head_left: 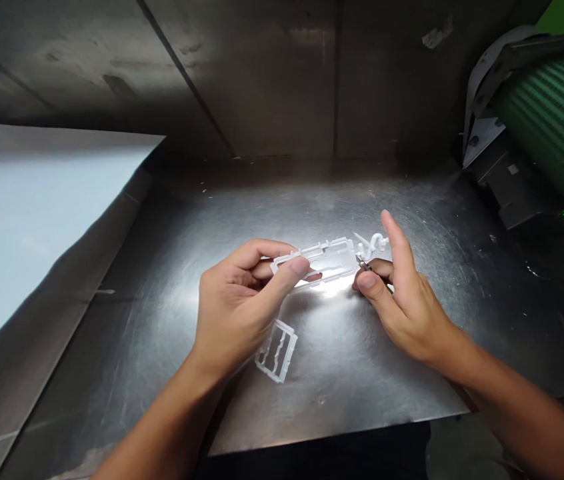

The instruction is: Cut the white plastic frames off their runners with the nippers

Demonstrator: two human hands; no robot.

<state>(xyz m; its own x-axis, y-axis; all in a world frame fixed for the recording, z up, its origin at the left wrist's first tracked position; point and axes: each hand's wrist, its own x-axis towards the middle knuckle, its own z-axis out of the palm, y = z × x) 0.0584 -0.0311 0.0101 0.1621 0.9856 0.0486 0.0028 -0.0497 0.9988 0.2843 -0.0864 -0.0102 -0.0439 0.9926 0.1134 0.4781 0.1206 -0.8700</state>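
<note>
My left hand (242,300) is closed on one end of a white plastic frame (327,248), thumb on top, and holds it tilted above the metal table. A curled white sprue (375,245) sticks out at the frame's right end. In my right hand (407,300) are small metal nippers (363,264), with their tips at the join between frame and sprue. The index finger points up beside the sprue; most of the tool is hidden by the hand. A second white plastic frame (282,357) lies on the table below my left hand, partly covered by it.
The scratched metal table (352,400) has its front edge close to me. A metal wall (272,87) rises behind. At left lies a large white sheet surface (37,213). A machine with a green ribbed belt (557,113) stands at right. Small white scraps (206,191) dot the table.
</note>
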